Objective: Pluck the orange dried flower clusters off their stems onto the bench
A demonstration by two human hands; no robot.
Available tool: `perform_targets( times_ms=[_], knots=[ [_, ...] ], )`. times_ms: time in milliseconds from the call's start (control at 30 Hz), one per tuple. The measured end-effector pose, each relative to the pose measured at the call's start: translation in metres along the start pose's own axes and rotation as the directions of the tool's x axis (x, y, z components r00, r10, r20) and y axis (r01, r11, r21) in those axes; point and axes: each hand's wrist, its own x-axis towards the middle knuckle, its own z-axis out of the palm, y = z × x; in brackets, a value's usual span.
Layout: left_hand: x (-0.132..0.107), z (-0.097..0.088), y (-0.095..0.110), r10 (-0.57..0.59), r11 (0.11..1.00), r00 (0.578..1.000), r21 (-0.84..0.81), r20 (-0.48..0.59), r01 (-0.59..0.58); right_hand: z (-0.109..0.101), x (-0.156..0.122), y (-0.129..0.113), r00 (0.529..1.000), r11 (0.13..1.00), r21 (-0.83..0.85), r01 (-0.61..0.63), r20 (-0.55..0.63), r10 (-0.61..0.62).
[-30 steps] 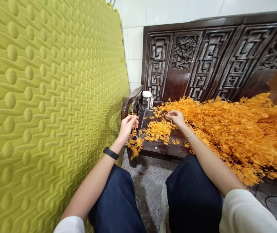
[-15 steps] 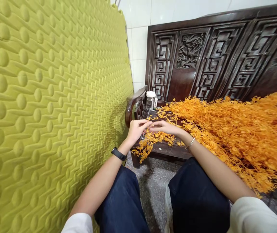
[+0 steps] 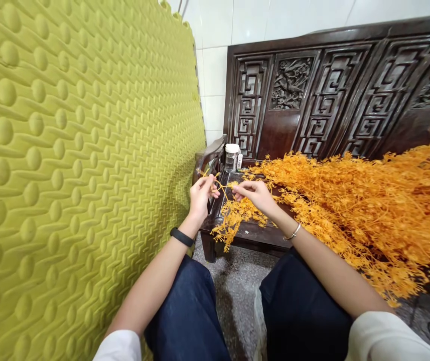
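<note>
As the left hand [image 3: 200, 196] and right hand [image 3: 257, 194] hovered close together over the bench [image 3: 254, 234] corner, each pinched an end of one orange sprig [image 3: 224, 189], likely to keep it taut; the pile [image 3: 353, 200] lay just right of them, a jar [image 3: 232, 157] behind

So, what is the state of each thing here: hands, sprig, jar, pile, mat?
left hand: fingers pinched shut on the orange sprig.
right hand: fingers pinched shut on the same sprig.
orange sprig: held in the air between both hands.
jar: upright, white lid on.
orange pile: loose, spread along the bench.
green mat: standing upright.
</note>
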Motion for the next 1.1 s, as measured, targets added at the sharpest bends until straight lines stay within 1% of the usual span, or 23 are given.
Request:
perform_targets(
  times_ms=[33,67,133,167,200,233,333,400,467,600,667,733,833,900,967,1033,1100],
  knots=[
    [0.000,0.000,-0.001,-0.051,0.998,0.998,-0.025,0.027,0.052,0.001,-0.001,-0.001,1.000,1.000,0.013,0.023,-0.005,-0.023],
    [0.001,-0.001,-0.003,-0.112,0.993,0.991,-0.029,0.077,0.115,0.002,-0.001,-0.002,0.999,0.999,0.025,0.046,-0.003,-0.046],
    [0.001,-0.001,-0.006,-0.225,0.974,0.950,0.026,0.218,0.225,0.003,-0.002,-0.004,0.996,0.996,0.041,0.085,0.012,-0.085],
    [0.000,-0.001,-0.007,-0.262,0.965,0.925,0.071,0.274,0.252,0.004,-0.002,-0.004,0.995,0.994,0.043,0.098,0.018,-0.099],
    [0.000,-0.001,-0.008,-0.280,0.960,0.910,0.113,0.307,0.257,0.004,-0.002,-0.005,0.994,0.994,0.039,0.106,0.020,-0.107],
    [-0.001,-0.001,-0.008,-0.276,0.959,0.908,0.145,0.315,0.241,0.004,-0.002,-0.005,0.994,0.994,0.028,0.110,0.017,-0.110],
    [-0.003,0.001,-0.008,-0.197,0.966,0.945,0.217,0.262,0.141,0.003,-0.001,-0.004,0.994,0.995,-0.010,0.103,-0.022,-0.103],
    [-0.004,0.002,-0.007,-0.147,0.961,0.956,0.265,0.255,0.077,0.002,0.000,-0.003,0.995,0.996,-0.004,0.084,-0.045,-0.084],
    [-0.005,0.004,-0.007,-0.092,0.955,0.963,0.295,0.255,0.013,0.002,0.001,-0.003,0.997,0.998,0.041,0.055,-0.057,-0.053],
    [-0.008,0.007,-0.008,0.039,0.940,0.962,0.316,0.270,-0.126,0.003,0.000,-0.004,0.998,0.994,0.104,0.025,-0.051,-0.020],
    [-0.011,0.008,-0.008,0.064,0.926,0.955,0.340,0.289,-0.165,0.003,0.000,-0.004,0.999,0.994,0.102,0.030,-0.042,-0.026],
    [-0.014,0.010,-0.006,0.080,0.899,0.945,0.387,0.318,-0.206,0.004,-0.001,-0.003,0.997,0.995,0.088,0.043,-0.064,-0.038],
    [-0.019,0.015,-0.006,0.095,0.852,0.931,0.456,0.352,-0.259,0.005,0.001,0.001,0.981,0.997,0.035,0.064,-0.188,-0.057],
    [-0.021,0.020,-0.009,0.119,0.833,0.937,0.481,0.329,-0.275,0.007,0.003,0.004,0.952,0.997,0.004,0.073,-0.297,-0.069],
    [-0.020,0.024,-0.014,0.177,0.800,0.936,0.510,0.304,-0.316,0.008,0.008,0.007,0.919,0.997,-0.009,0.078,-0.386,-0.076],
    [-0.015,0.026,-0.020,0.246,0.745,0.917,0.544,0.314,-0.386,0.009,0.013,0.010,0.892,0.997,-0.021,0.077,-0.445,-0.078],
    [-0.008,0.027,-0.026,0.290,0.698,0.897,0.568,0.332,-0.436,0.012,0.018,0.014,0.870,0.997,-0.043,0.063,-0.487,-0.076]
  ],
)
